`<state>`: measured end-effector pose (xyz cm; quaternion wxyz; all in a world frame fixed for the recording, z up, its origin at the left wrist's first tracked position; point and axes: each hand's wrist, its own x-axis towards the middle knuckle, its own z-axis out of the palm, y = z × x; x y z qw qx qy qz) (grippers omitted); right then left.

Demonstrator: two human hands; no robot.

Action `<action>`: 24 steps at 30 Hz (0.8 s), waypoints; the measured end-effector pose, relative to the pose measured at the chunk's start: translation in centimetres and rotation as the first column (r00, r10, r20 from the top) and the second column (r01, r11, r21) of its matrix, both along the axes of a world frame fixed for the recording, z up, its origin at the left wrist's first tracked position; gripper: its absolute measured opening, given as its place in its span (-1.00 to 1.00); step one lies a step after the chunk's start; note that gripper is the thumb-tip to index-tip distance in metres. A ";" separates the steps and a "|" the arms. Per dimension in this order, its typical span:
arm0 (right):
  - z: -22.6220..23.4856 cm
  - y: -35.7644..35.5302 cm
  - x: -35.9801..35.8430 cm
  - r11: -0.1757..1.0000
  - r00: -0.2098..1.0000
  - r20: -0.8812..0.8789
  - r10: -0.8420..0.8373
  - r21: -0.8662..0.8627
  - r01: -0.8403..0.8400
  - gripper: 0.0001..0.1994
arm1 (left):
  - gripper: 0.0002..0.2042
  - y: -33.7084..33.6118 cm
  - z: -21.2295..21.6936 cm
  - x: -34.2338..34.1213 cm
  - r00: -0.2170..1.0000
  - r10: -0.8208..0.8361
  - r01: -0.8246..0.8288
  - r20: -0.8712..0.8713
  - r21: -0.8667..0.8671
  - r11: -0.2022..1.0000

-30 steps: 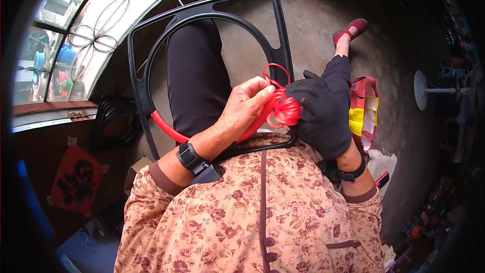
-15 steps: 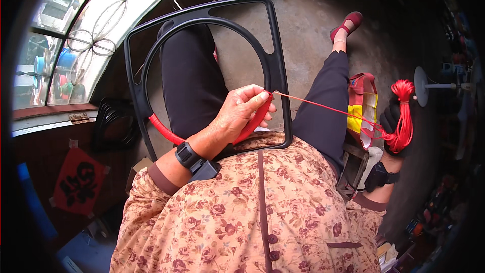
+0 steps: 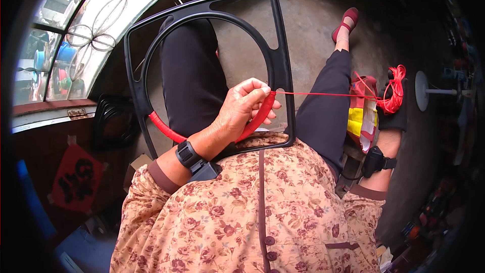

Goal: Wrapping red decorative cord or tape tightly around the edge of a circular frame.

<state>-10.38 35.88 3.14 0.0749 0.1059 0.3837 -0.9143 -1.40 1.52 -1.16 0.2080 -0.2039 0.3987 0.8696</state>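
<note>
L hand (image 3: 244, 108) pinches red wrap (image 3: 261, 119) on blk frame (image 3: 277, 65); gloved R hand (image 3: 393, 120), at right, holds red bundle (image 3: 398, 92), cord (image 3: 313, 94) taut btwn.

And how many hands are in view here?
2. The bare left hand grips the red wrapping on the black frame; the gloved right hand, far right, holds the red cord bundle. No others show.

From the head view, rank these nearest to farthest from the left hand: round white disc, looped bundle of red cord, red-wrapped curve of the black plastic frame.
1. Red-wrapped curve: at the left hand, touching it.
2. Bundle of red cord: well to the right.
3. White disc: farther right, past the bundle.
</note>
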 end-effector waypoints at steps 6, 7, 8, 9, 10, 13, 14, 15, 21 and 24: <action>-0.4 1.4 -2.5 0.991 1.000 0.022 0.005 -0.135 -0.002 -0.66 | -0.89 -0.1 -0.5 0.4 1.000 -0.011 0.011 -0.015 0.015 1.000; -0.6 1.5 -2.5 0.986 1.000 0.025 0.004 -0.164 0.001 -0.67 | -0.90 -0.1 -0.4 0.5 1.000 -0.012 0.012 -0.021 0.014 1.000; -1.2 2.7 -3.1 0.987 1.000 0.022 0.005 -0.160 -0.001 -0.67 | -0.90 -0.2 -0.5 0.5 1.000 -0.010 0.011 -0.024 0.019 1.000; -2.1 4.5 -3.7 0.931 0.981 -0.188 0.046 0.363 0.026 -0.67 | -0.90 -0.3 -0.6 0.5 0.999 -0.018 0.019 -0.028 0.041 0.999; -2.6 5.5 -4.0 0.622 0.923 -0.337 0.186 0.768 0.154 -0.68 | -0.91 -0.3 -0.6 0.5 0.999 -0.022 0.024 -0.030 0.061 0.998; -2.1 5.5 -4.4 0.682 0.924 -0.335 0.184 0.721 0.126 -0.67 | -0.91 -0.2 -0.6 0.8 0.999 -0.037 0.038 -0.019 0.073 0.997; -2.0 5.4 -4.5 0.712 0.926 -0.332 0.179 0.693 0.111 -0.67 | -0.91 -0.3 -0.6 0.8 0.998 -0.048 0.050 -0.027 0.083 0.995; -1.9 5.4 -4.6 0.741 0.928 -0.328 0.174 0.665 0.096 -0.66 | -0.91 -0.3 -0.7 0.9 0.999 -0.045 0.047 -0.029 0.084 0.995; -1.1 5.5 -4.4 0.885 0.947 -0.291 0.135 0.465 0.017 -0.63 | -0.88 -0.6 -1.0 0.9 1.000 -0.019 0.023 -0.025 0.160 0.987; -0.1 5.4 -4.5 0.937 0.956 -0.264 0.128 0.349 -0.029 -0.62 | -0.83 -1.0 -0.8 0.7 1.000 0.003 -0.002 -0.006 0.245 0.970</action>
